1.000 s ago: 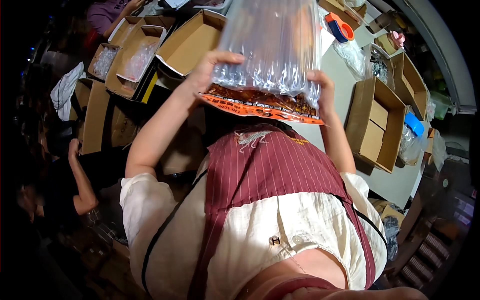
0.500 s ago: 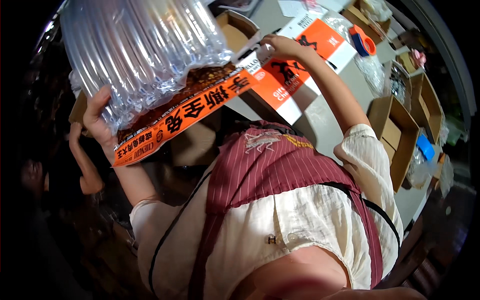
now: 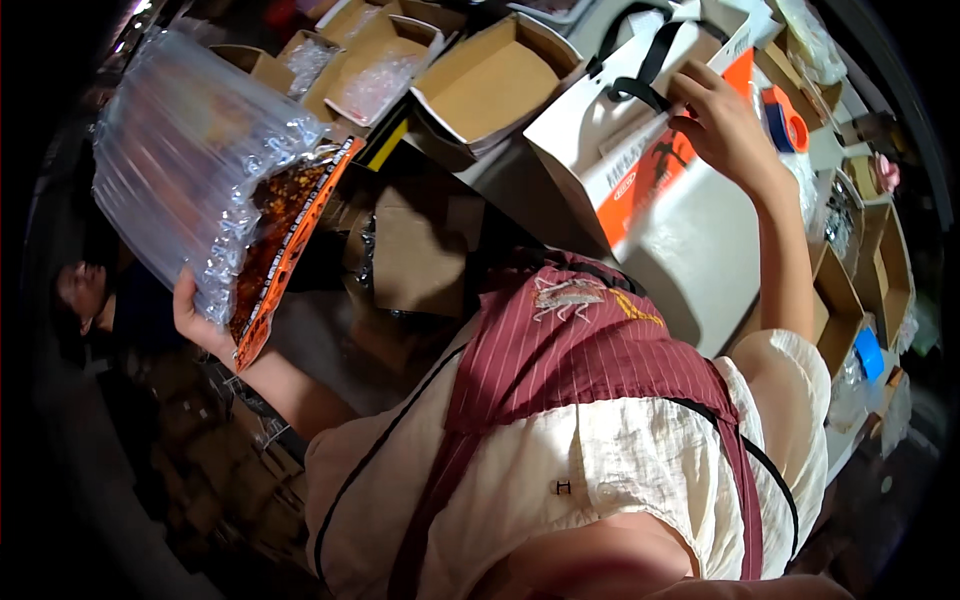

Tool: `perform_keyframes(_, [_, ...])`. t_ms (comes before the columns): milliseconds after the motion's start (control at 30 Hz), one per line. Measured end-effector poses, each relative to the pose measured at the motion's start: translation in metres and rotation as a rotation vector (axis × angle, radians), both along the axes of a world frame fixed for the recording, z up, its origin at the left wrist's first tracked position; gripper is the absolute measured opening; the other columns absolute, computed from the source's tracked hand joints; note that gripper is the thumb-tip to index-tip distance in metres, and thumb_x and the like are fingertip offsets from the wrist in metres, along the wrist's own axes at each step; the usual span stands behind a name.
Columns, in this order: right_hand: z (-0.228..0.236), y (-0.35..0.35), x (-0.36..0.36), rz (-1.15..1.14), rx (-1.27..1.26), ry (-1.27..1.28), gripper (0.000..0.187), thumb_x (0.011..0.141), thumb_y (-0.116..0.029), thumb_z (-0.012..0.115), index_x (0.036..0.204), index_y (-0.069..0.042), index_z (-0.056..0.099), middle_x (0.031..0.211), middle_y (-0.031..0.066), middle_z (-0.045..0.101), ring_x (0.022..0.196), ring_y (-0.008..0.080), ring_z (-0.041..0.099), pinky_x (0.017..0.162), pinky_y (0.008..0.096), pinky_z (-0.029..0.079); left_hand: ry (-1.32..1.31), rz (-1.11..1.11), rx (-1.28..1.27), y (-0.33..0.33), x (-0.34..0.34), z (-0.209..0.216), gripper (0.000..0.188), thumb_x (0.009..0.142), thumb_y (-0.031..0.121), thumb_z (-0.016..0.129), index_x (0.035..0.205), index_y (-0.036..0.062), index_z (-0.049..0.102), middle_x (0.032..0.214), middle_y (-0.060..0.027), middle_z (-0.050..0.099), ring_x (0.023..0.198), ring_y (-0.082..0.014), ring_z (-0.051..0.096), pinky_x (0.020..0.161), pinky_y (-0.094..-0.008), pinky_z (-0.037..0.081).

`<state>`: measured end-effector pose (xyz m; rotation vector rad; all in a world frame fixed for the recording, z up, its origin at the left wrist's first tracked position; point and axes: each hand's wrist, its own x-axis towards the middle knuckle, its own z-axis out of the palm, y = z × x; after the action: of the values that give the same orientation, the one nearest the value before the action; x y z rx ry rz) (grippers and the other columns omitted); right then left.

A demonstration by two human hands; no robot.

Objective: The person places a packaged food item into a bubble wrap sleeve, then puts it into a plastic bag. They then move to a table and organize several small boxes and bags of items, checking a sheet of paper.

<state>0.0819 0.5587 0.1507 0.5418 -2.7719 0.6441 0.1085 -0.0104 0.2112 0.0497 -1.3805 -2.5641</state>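
At the left, my left hand [image 3: 205,320] grips the lower corner of a clear air-column cushion bag [image 3: 190,160]. A flat food pouch [image 3: 285,215], dark reddish-brown with an orange edge, sticks out of the cushion's near end. Over the table, my right hand [image 3: 730,125] has bent fingers at the top rim of a white-and-orange paper gift bag [image 3: 570,150], pinching it beside a black ribbon handle [image 3: 640,92]. The bag's mouth gapes and both handles stand up. Part of the bag's orange side is behind my right hand.
Shallow cardboard trays [image 3: 490,80] line the far side, some holding clear plastic. An orange-and-blue tape roll [image 3: 785,120] lies right of the gift bag. More cardboard boxes [image 3: 885,265] stand at the right edge. Another person [image 3: 85,295] is at the far left.
The cushioned pouch has swung left and tilted steeply, away from the gift bag. The gift bag has gone from lying flatter to standing with its mouth apart, my right hand still at its rim.
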Motion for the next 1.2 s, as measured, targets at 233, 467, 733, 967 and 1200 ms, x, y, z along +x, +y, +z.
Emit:
perform_keyframes(233, [-0.03, 0.003, 0.071, -0.036, 0.085, 0.202, 0.021, 0.075, 0.003, 0.07, 0.095, -0.004, 0.066, 0.098, 0.0068, 0.063, 0.094, 0.0274, 0.061, 0.081, 0.0381, 0.052, -0.162, -0.544, -0.057, -0.013, -0.065, -0.006, 0.057, 0.094, 0.029, 0.053, 0.138, -0.007, 0.05, 0.138, -0.0266, 0.056, 0.122, -0.0434, 0.058, 0.107, -0.0593, 0.045])
perform_keyframes(467, [-0.02, -0.023, 0.075, 0.05, 0.002, 0.265, 0.024, 0.075, -0.008, 0.075, 0.098, -0.002, 0.069, 0.111, 0.0094, 0.065, 0.11, 0.0338, 0.058, 0.097, 0.043, 0.048, 0.016, -0.827, 0.183, 0.127, -0.113, -0.022, 0.043, 0.087, 0.016, 0.061, 0.118, -0.014, 0.062, 0.111, -0.0255, 0.069, 0.102, -0.0332, 0.07, 0.091, -0.046, 0.058])
perform_keyframes(733, [-0.049, -0.012, 0.071, -0.129, -0.575, 0.047, 0.032, 0.076, -0.013, 0.07, 0.106, -0.002, 0.072, 0.112, 0.0195, 0.067, 0.103, 0.0405, 0.063, 0.09, 0.0454, 0.052, 0.163, -0.903, -0.281, 0.233, -0.16, -0.035, 0.018, 0.091, 0.004, 0.059, 0.101, -0.0039, 0.072, 0.108, -0.0158, 0.073, 0.096, -0.0223, 0.071, 0.087, -0.0344, 0.059])
perform_keyframes(967, [-0.034, -0.016, 0.06, -0.186, -0.281, 0.124, 0.02, 0.085, -0.019, 0.071, 0.08, -0.001, 0.068, 0.106, 0.0094, 0.07, 0.077, 0.0307, 0.068, 0.069, 0.0391, 0.054, 0.028, -0.94, -0.665, 0.229, -0.189, -0.03, 0.026, 0.091, 0.009, 0.059, 0.113, -0.0027, 0.07, 0.108, -0.0116, 0.072, 0.103, -0.019, 0.07, 0.097, -0.036, 0.056])
perform_keyframes(1200, [-0.045, -0.009, 0.044, -0.312, 0.25, -0.062, 0.024, 0.08, -0.023, 0.072, 0.085, 0.0, 0.068, 0.092, 0.0177, 0.071, 0.088, 0.037, 0.069, 0.078, 0.0451, 0.056, 0.25, -0.733, -1.061, 0.249, -0.159, 0.03, 0.049, 0.075, 0.013, 0.072, 0.118, -0.0049, 0.058, 0.089, -0.0181, 0.073, 0.08, -0.0284, 0.073, 0.072, -0.0401, 0.06])
